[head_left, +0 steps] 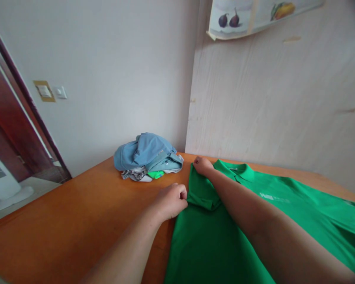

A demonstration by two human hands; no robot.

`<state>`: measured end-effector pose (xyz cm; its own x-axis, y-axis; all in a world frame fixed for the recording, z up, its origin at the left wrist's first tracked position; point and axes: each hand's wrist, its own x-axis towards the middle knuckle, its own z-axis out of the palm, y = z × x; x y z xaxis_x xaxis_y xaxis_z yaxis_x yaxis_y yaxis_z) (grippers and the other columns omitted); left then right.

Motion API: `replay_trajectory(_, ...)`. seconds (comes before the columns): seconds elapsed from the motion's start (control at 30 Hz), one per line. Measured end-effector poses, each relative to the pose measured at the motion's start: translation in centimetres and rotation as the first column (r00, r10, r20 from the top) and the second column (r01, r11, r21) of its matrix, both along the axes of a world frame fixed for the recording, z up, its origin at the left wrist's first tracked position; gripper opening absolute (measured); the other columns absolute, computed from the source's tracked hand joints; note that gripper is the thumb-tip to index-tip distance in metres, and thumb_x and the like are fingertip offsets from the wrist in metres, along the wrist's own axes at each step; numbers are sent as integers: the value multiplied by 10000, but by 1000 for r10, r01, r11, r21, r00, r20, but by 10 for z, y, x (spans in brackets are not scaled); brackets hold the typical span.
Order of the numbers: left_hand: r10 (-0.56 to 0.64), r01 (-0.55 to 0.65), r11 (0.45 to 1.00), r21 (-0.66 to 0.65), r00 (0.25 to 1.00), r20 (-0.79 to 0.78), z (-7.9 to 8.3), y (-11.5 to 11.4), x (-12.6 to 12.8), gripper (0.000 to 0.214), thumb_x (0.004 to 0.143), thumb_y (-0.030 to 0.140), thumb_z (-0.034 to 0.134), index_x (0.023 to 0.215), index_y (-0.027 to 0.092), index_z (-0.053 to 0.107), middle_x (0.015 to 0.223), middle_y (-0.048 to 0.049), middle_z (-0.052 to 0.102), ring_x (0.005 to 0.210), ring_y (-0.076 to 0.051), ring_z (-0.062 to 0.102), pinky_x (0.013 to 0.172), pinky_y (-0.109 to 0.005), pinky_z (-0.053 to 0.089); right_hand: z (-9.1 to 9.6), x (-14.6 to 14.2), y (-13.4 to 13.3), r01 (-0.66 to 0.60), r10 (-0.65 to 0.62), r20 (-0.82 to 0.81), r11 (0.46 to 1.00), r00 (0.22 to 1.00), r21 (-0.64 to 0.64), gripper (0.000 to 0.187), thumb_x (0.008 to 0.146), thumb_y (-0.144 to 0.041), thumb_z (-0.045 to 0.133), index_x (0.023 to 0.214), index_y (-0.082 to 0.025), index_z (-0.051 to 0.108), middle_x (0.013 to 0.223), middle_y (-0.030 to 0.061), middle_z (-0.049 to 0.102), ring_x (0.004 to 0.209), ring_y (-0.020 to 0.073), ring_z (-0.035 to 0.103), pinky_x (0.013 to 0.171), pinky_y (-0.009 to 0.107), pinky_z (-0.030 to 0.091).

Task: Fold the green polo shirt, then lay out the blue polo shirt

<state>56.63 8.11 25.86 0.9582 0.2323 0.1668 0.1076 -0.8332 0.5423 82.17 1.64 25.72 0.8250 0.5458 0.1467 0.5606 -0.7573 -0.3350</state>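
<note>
A green polo shirt point(284, 213) lies spread flat on the orange-brown table point(77, 221), collar toward the far wall. My left hand point(171, 200) is closed, pinching the shirt's left edge by the sleeve. My right hand point(202, 165) reaches further back and grips the top corner of the shirt's shoulder with curled fingers.
A pile of folded clothes point(148, 157), light blue on top with grey and green pieces beneath, sits at the table's far corner. Walls meet behind it. A fruit picture point(254, 15) hangs upper right. A doorway and a white appliance point(0, 177) are at the left.
</note>
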Motion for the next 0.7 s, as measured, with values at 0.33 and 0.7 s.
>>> replay_trajectory(0.33, -75, 75, 997, -6, 997, -30, 21, -1, -11, 130, 630, 110, 542, 699, 216, 513, 720, 35, 553, 659, -127, 513, 530, -241, 272, -5, 4, -4, 68, -68, 0, 997, 998, 25, 271, 959, -362, 450, 1081, -242, 660, 1095, 93, 728, 1020, 234, 655, 826, 315, 486)
replay_trajectory(0.7, -9, 16, 998, 67, 994, -106, 20, -4, -14, 125, 674, 183, 578, 767, 254, 620, 761, 34, 621, 689, -148, 547, 541, -254, 255, -6, 6, -1, 66, -66, -5, 997, 998, 27, 273, 932, -367, 505, 1059, -210, 688, 1104, 121, 728, 1019, 259, 665, 823, 334, 492)
